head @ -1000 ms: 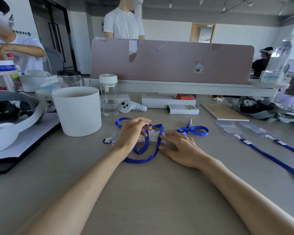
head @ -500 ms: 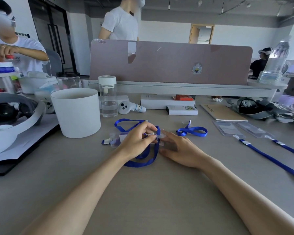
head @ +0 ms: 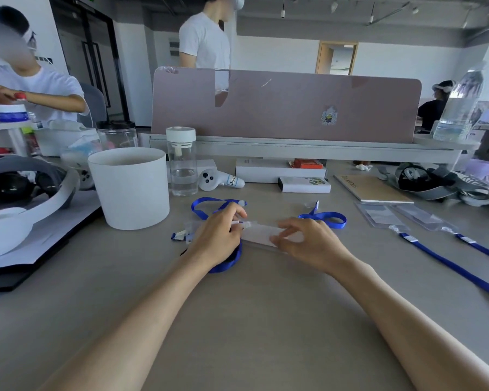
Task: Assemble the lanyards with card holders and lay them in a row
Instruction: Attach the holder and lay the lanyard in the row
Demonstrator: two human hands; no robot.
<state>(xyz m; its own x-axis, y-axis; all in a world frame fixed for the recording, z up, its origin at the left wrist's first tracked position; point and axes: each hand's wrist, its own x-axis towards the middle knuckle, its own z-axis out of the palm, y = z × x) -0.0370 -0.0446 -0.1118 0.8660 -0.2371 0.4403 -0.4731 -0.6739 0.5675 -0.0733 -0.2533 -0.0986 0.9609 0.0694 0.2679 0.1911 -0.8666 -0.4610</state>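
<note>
Your left hand pinches the lanyard clip | right hand pinches the card holder | looks flimsy, slick: grip edges.

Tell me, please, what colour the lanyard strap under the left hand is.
Solid blue; the lanyard strap shows best in the head view.
</note>
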